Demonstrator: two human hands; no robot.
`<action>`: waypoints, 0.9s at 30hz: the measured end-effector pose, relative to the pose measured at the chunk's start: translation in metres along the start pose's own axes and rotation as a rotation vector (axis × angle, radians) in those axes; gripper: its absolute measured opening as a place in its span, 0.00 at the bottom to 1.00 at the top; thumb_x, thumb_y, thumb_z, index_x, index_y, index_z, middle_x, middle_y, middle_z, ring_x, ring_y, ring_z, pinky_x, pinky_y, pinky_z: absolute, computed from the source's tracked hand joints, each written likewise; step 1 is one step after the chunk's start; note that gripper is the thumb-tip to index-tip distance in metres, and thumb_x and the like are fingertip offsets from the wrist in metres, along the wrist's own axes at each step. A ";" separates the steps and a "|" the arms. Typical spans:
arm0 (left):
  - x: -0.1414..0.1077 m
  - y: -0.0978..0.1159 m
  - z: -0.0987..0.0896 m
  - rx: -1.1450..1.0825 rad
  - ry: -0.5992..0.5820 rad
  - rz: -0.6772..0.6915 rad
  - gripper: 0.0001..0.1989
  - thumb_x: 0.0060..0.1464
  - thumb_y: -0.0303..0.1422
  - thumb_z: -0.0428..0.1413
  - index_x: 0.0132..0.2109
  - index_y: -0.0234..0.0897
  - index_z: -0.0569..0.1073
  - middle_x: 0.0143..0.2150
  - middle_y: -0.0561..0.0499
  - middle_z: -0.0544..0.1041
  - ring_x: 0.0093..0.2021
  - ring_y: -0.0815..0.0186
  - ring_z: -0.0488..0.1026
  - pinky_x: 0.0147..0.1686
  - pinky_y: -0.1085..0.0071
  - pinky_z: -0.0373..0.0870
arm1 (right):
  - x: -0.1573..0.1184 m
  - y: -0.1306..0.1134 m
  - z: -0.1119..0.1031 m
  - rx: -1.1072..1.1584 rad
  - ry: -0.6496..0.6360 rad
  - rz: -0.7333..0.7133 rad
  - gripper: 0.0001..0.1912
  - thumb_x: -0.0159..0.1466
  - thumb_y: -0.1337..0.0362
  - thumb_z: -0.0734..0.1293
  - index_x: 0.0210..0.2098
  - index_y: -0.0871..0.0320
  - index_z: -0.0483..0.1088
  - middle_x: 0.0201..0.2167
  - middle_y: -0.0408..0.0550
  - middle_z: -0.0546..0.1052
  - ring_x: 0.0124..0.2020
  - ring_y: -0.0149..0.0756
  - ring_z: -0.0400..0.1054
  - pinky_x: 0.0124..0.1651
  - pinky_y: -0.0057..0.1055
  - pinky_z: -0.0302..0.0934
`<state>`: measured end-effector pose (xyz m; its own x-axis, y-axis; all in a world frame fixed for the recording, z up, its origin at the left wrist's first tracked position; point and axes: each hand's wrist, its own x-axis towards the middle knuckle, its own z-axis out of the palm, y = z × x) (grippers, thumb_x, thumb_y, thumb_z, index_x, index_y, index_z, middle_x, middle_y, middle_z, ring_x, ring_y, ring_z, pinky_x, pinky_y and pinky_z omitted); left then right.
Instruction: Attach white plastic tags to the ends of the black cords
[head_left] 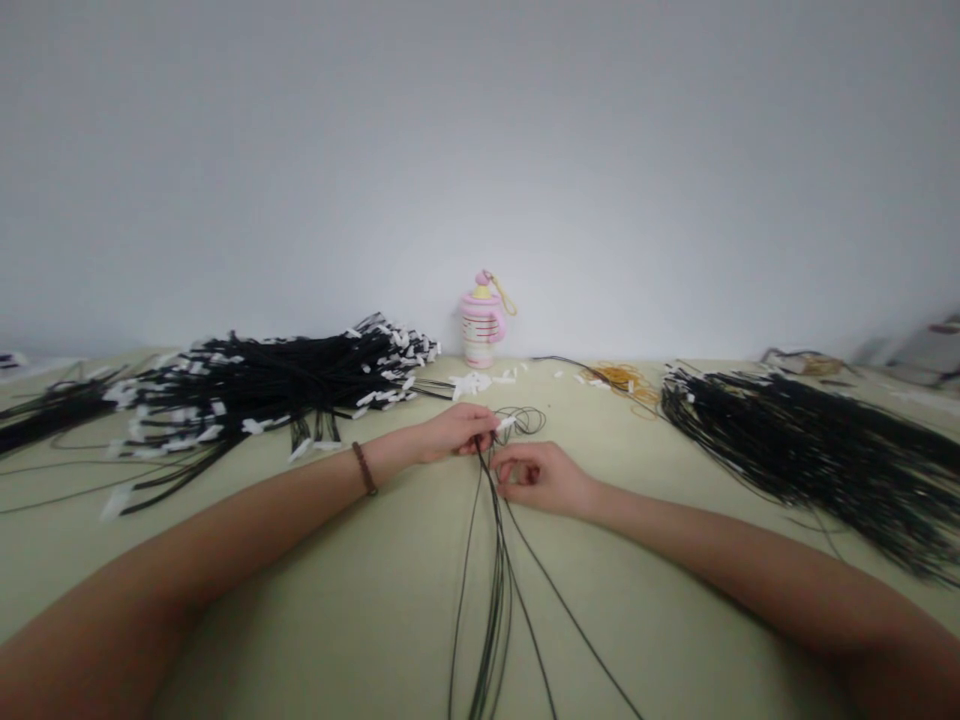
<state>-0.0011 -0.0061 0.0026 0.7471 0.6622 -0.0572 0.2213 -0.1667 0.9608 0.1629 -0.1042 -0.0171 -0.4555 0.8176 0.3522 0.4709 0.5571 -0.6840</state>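
The left hand (454, 433), a brown beaded bracelet (364, 468) at its wrist, pinches a bunch of thin black cords (495, 590) that hang down across the pale green table (360, 610), with a small loop (521, 421) lying just beyond. The right hand (536, 478) curls just beside the bunch; whether it grips a strand is hard to tell. A heap of black cords with white tags (277, 380) lies to the left and a black bundle (810, 450) to the right. Between them, near the wall, stand a pink bottle (480, 320) and a tangle of yellow rubber bands (622, 378), with loose white tags (471, 383) scattered nearby.
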 end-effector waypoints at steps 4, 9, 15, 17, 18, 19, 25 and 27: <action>0.001 -0.001 -0.001 -0.001 -0.004 0.005 0.15 0.50 0.41 0.51 0.31 0.30 0.66 0.18 0.56 0.64 0.14 0.79 0.55 0.12 0.81 0.46 | 0.000 0.003 0.001 -0.014 0.016 -0.003 0.12 0.53 0.67 0.64 0.38 0.61 0.68 0.25 0.40 0.69 0.18 0.19 0.55 0.21 0.17 0.51; 0.001 -0.002 -0.001 0.007 -0.015 0.017 0.16 0.49 0.43 0.51 0.31 0.30 0.66 0.19 0.56 0.65 0.14 0.79 0.54 0.13 0.80 0.47 | 0.002 0.002 0.002 -0.199 0.072 -0.086 0.15 0.52 0.72 0.61 0.38 0.60 0.71 0.25 0.43 0.69 0.20 0.22 0.57 0.25 0.19 0.53; 0.000 0.000 -0.001 -0.004 -0.009 0.005 0.15 0.49 0.42 0.51 0.31 0.31 0.66 0.19 0.55 0.65 0.14 0.79 0.54 0.12 0.80 0.46 | 0.003 0.002 -0.001 -0.380 0.075 -0.164 0.18 0.50 0.75 0.60 0.40 0.59 0.70 0.35 0.46 0.73 0.32 0.29 0.65 0.36 0.23 0.58; 0.000 0.000 -0.001 -0.008 -0.008 0.002 0.15 0.49 0.42 0.51 0.31 0.31 0.66 0.19 0.55 0.65 0.14 0.79 0.54 0.12 0.80 0.46 | 0.003 0.005 -0.002 -0.417 0.073 -0.164 0.19 0.51 0.75 0.59 0.40 0.59 0.70 0.37 0.46 0.73 0.34 0.29 0.65 0.38 0.23 0.58; 0.001 -0.001 -0.002 -0.014 -0.006 -0.001 0.15 0.49 0.42 0.51 0.31 0.31 0.66 0.19 0.55 0.65 0.14 0.79 0.54 0.12 0.80 0.46 | 0.003 0.007 -0.004 -0.433 0.075 -0.156 0.18 0.52 0.75 0.59 0.40 0.58 0.70 0.37 0.45 0.74 0.34 0.29 0.66 0.38 0.23 0.58; 0.001 -0.002 -0.002 -0.022 -0.004 -0.003 0.15 0.49 0.42 0.51 0.31 0.31 0.66 0.19 0.55 0.65 0.14 0.79 0.54 0.13 0.80 0.46 | 0.003 0.009 -0.005 -0.446 0.080 -0.146 0.17 0.53 0.74 0.59 0.40 0.58 0.70 0.36 0.45 0.74 0.33 0.29 0.66 0.38 0.23 0.58; 0.001 -0.002 -0.005 -0.092 0.005 -0.005 0.15 0.48 0.41 0.52 0.29 0.31 0.65 0.21 0.55 0.65 0.16 0.79 0.54 0.13 0.81 0.46 | 0.006 0.011 -0.012 -0.257 0.144 -0.126 0.12 0.60 0.60 0.60 0.39 0.57 0.72 0.31 0.46 0.75 0.29 0.29 0.66 0.34 0.24 0.58; 0.001 0.001 -0.004 -0.089 0.010 -0.016 0.14 0.48 0.41 0.52 0.29 0.31 0.64 0.20 0.55 0.64 0.15 0.79 0.53 0.13 0.80 0.45 | 0.010 0.016 -0.017 -0.057 0.283 -0.047 0.15 0.60 0.58 0.60 0.39 0.58 0.72 0.31 0.47 0.75 0.27 0.29 0.65 0.31 0.24 0.59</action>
<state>-0.0027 -0.0031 0.0042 0.7375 0.6717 -0.0709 0.1764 -0.0903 0.9802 0.1787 -0.0843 -0.0141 -0.2526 0.7944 0.5523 0.4993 0.5960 -0.6289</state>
